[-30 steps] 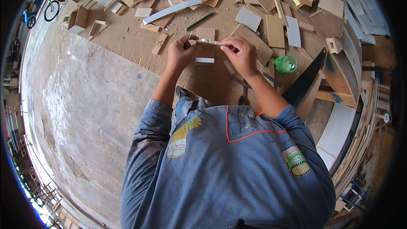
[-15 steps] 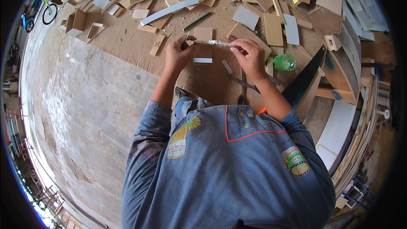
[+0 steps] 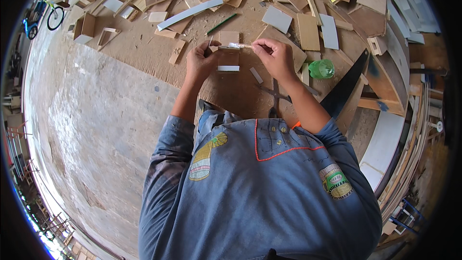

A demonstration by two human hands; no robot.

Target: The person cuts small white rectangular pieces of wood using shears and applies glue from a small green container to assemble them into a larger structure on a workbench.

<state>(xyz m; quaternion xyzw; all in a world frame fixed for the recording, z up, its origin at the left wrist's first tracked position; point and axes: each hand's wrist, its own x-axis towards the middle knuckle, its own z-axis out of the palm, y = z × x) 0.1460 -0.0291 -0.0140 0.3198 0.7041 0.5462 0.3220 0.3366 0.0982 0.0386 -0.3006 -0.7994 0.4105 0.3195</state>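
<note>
My left hand [image 3: 199, 61] is closed in a pinch on the end of a thin narrow strip [image 3: 224, 47], held level above the board. From the other side my right hand [image 3: 275, 58] pinches a slim stick [image 3: 247, 45], its tip meeting the strip. White, wet-looking stuff [image 3: 234, 45] lies where the two touch; I cannot tell whether the stick ends in bristles. Beneath them are a brown wooden piece [image 3: 228, 59] and a short white-faced strip [image 3: 228, 68]. A small pale strip [image 3: 256, 75] lies below my right hand.
A cut green plastic bottle [image 3: 321, 69] stands right of my right hand. Beside it lies a dark handsaw blade [image 3: 344, 89]. A metal hand tool [image 3: 275, 94] lies nearer me. A green pencil [image 3: 221, 24] and several wood offcuts [image 3: 308, 31] cover the board's far side.
My right hand has moved left with the stick, bringing its tip and the white stuff closer to my left hand. My left hand stays almost in place.
</note>
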